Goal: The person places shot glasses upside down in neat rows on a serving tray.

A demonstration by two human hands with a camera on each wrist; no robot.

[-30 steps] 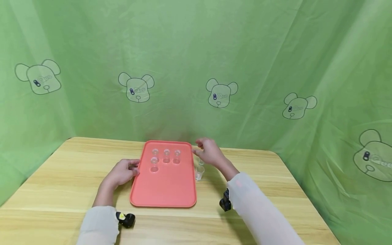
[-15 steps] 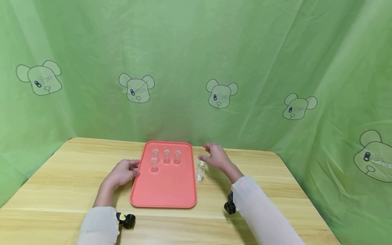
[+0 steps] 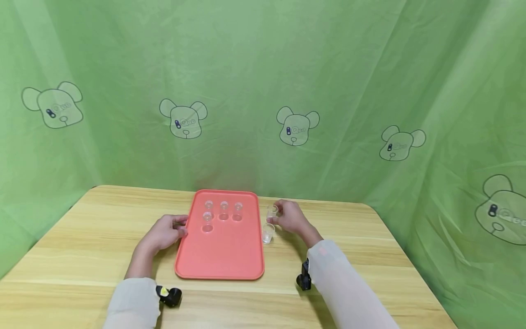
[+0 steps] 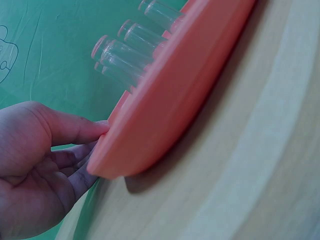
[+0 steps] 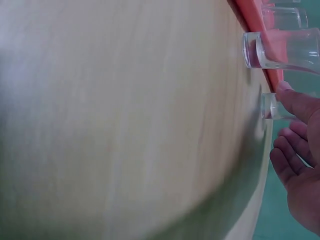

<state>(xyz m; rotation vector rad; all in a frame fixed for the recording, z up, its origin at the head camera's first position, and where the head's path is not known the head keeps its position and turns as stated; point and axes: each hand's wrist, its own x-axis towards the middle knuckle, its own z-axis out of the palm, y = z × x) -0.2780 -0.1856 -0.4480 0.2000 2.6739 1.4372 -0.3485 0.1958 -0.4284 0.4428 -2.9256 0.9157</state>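
Note:
Several clear shot glasses [image 3: 207, 216] stand mouth down toward the far end of the red tray [image 3: 222, 256]. My left hand [image 3: 164, 232] grips the tray's left rim, the thumb [image 4: 82, 129] on top and the other fingers at its outer side. Beyond the tray's right edge, my right hand [image 3: 289, 216] holds another shot glass [image 3: 272, 211] low at the table, thumb in front and fingers behind. A nearer shot glass [image 3: 268, 234] stands upright beside the tray, mouth up; its thick base shows in the right wrist view.
The wooden table [image 3: 353, 256] carries everything. Behind it and along its sides hangs a green curtain [image 3: 242, 68] printed with bear heads. A small black camera [image 3: 304, 276] sits on the right wrist, and another [image 3: 170, 296] on the left.
My right hand drew back to the right from the tray's far edge, then came down around the farther shot glass. The left hand and the glasses on the tray stayed where they were.

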